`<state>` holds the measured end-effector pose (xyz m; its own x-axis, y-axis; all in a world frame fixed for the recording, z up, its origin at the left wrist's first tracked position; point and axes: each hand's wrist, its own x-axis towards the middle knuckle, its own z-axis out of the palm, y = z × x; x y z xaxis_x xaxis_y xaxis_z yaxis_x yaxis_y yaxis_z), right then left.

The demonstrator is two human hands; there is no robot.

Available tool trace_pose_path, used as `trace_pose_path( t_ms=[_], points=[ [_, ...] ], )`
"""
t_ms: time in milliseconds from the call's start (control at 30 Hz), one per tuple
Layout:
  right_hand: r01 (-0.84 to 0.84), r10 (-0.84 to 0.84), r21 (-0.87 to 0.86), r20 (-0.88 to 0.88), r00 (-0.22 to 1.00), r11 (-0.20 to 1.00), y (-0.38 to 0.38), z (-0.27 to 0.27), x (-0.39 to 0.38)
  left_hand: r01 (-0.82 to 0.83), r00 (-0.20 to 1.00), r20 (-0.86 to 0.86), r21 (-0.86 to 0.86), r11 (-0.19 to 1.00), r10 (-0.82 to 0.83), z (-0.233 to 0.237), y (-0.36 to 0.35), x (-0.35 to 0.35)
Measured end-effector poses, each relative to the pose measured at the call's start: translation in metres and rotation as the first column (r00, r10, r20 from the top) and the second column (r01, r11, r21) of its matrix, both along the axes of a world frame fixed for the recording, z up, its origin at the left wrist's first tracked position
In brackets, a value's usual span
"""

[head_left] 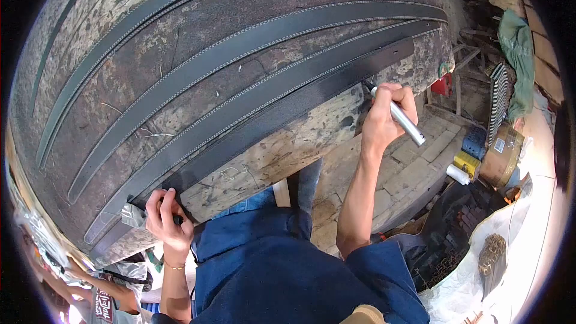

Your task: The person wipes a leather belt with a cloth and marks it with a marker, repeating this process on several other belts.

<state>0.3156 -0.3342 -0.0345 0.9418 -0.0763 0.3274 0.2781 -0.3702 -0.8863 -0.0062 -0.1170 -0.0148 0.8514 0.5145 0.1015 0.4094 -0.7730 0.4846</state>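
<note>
Worn, stained wooden workbench (288, 150) with several long black stitched belts (240, 42) side by side (roughly parallel) across it

There is only one view, from the camera on the person's head, and it looks forward and steeply down, so the person's own blue clothes (270, 264) fill the bottom edge. It is near to the worn tabletop (282, 150) (the wide lens bends it into a curve). The left hand (168, 222) and the right hand (387, 117) are close below the lens, and the brick floor (420, 156) shows at the right.
</note>
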Motion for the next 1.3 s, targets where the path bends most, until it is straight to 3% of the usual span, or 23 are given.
trace_pose_path(
  t_ms=[200, 267, 300, 700, 767, 1000, 1133, 1200, 1300],
  points=[
    [-0.048, 0.048, -0.086, -0.004, 0.999, 0.995, -0.0007, 0.0014, 0.0014, -0.013, 1.0, -0.008, -0.021, 1.0, 0.013, 0.0015, -0.0011, 0.0006],
    [0.066, -0.058, 0.105, -0.078, 0.995, 0.992, 0.0017, 0.0019, 0.0019, -0.013, 1.0, -0.012, -0.018, 1.0, 0.013, 0.002, -0.001, 0.001],
    [0.066, -0.058, 0.104, -0.078, 0.995, 0.992, 0.0015, 0.0013, 0.0026, -0.012, 1.0, -0.012, -0.019, 1.0, 0.012, 0.0019, -0.001, 0.0014],
    [0.021, -0.021, -0.064, -0.011, 1.0, 0.998, 0.0062, 0.0064, 0.0028, -0.012, 1.0, 0.004, -0.001, 1.0, 0.012, 0.0008, -0.0011, 0.0011],
    [0.09, -0.078, 0.142, -0.086, 0.993, 0.986, 0.0027, 0.0031, 0.0029, -0.015, 1.0, 0.018, -0.019, 1.0, 0.015, 0.001, -0.0014, 0.0019],
    [0.036, -0.036, -0.027, -0.012, 0.999, 0.999, 0.0046, 0.0045, 0.0023, -0.026, 1.0, -0.004, -0.044, 0.999, 0.026, 0.0034, -0.0021, 0.0027],
    [0.026, -0.026, 0.058, -0.007, 1.0, 0.998, 0.0015, 0.001, 0.0009, -0.021, 1.0, -0.005, -0.028, 0.999, 0.021, 0.004, -0.0019, 0.0035],
    [0.006, -0.004, -0.076, 0.027, 1.0, 0.997, 0.0038, 0.0044, 0.0016, -0.018, 1.0, -0.004, -0.029, 0.999, 0.018, 0.0036, -0.0016, 0.0028],
    [-0.004, 0.01, -0.123, 0.051, 0.999, 0.992, -0.0013, -0.0004, 0.0035, -0.012, 1.0, 0.002, -0.022, 1.0, 0.012, 0.0018, -0.0017, 0.0022]
  ],
)
